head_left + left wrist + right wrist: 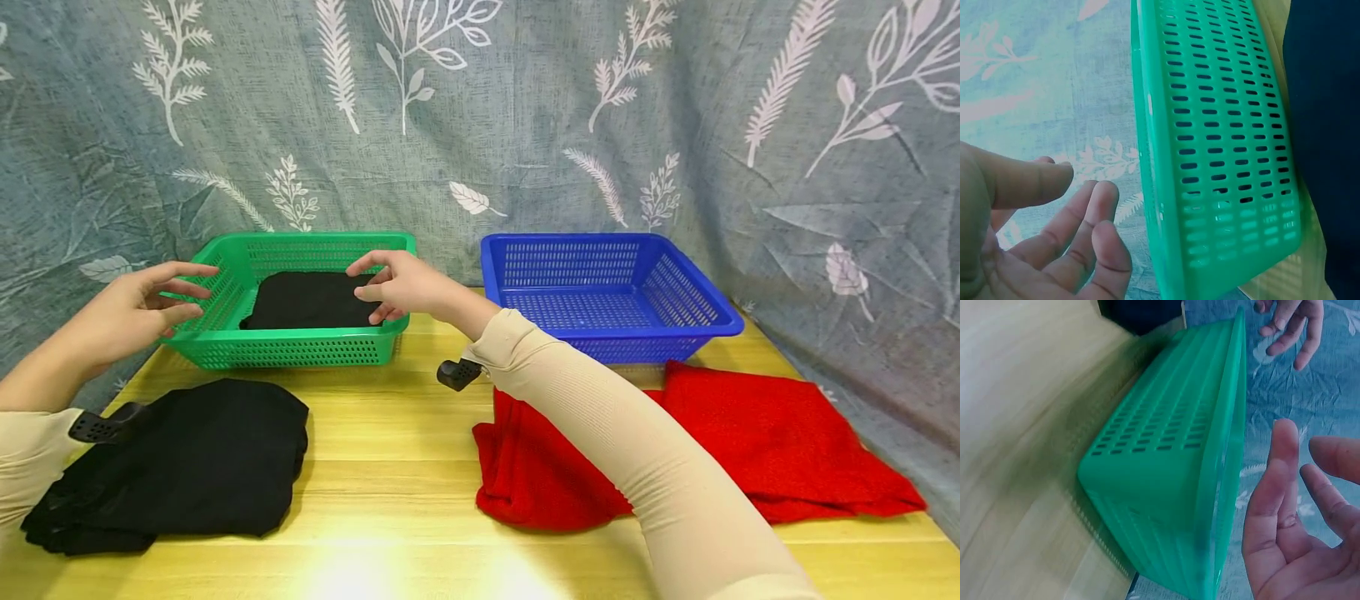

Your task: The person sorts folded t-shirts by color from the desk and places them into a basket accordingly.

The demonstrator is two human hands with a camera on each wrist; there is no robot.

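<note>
A green plastic basket [285, 348] stands at the back left of the table, with a folded black cloth [307, 302] lying inside it. My left hand [146, 312] hovers at the basket's left end, fingers relaxed and apart, holding nothing. Over the basket's right end is my right hand [405, 287], its fingers loosely bent with nothing between them. In the right wrist view the fingers [1272, 506] stand above the green rim. A second black cloth [202, 458], folded, lies on the table in front of the basket, below my left wrist.
A blue plastic basket [607, 329] stands at the back right with nothing in it. Red cloths [772, 433] lie in front of it, partly behind my right forearm. A patterned grey-green curtain [480, 125] hangs behind the wooden table [390, 500].
</note>
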